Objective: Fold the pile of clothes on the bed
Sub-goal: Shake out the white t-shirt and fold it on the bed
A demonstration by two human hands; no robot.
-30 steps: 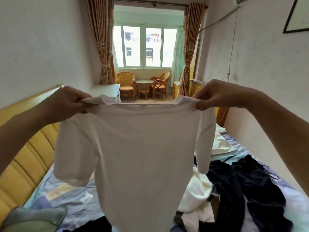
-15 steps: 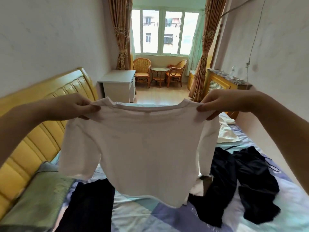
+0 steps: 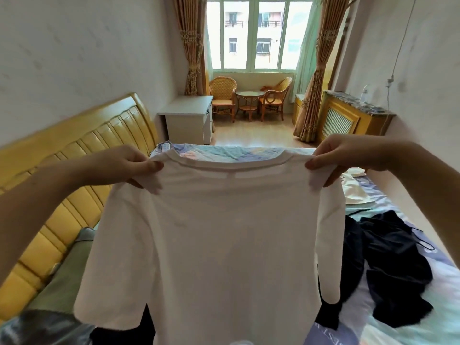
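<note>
A white short-sleeved T-shirt [image 3: 224, 240] hangs spread out in front of me above the bed [image 3: 410, 327]. My left hand [image 3: 124, 165] pinches its left shoulder and my right hand [image 3: 343, 155] pinches its right shoulder, both beside the collar. The shirt hides most of the bed's middle. To the right lie dark navy clothes [image 3: 393, 265] in a loose heap on the patterned sheet. A pale folded garment [image 3: 353, 190] lies further back on the right. Another dark garment [image 3: 119, 332] peeks out under the shirt's lower left.
A yellow padded headboard [image 3: 74, 175] runs along the left. A green pillow [image 3: 67, 275] lies below it. Beyond the bed stand a white desk [image 3: 189, 120], wicker chairs [image 3: 222, 95] with a small round table, and a radiator cover [image 3: 348, 118] on the right.
The view has tipped further down and the shirt now hangs lower and closer over the bed. Both hands keep their hold on the shoulders.
</note>
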